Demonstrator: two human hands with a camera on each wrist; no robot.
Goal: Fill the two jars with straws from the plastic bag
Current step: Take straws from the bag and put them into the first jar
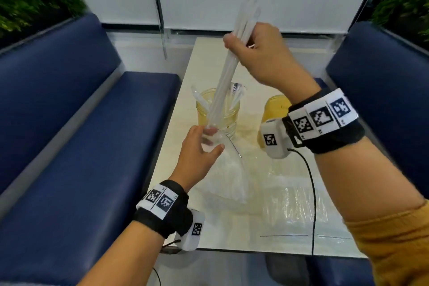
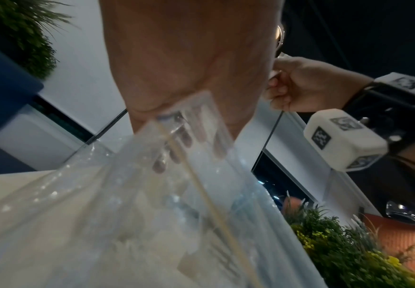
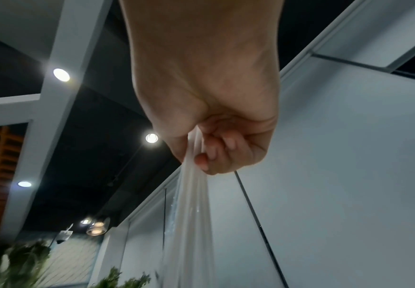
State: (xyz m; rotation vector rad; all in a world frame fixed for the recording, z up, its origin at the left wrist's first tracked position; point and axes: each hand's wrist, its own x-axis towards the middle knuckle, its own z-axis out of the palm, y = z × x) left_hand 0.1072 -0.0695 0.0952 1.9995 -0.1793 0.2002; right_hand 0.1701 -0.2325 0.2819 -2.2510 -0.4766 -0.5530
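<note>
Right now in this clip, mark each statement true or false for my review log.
1. The right hand grips a bundle of straws. True.
2. The left hand rests flat on the bench. False: it holds the mouth of the plastic bag.
3. The left jar already holds some straws. True.
4. The straw bundle lies flat on the table. False: it is lifted, steeply tilted.

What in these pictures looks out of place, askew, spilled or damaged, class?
Nothing looks spilled or damaged. The straws already in the left jar lean at loose angles, which is ordinary. The right hand grips a bundle of straws tilted above it; the left hand holds the plastic bag.
</note>
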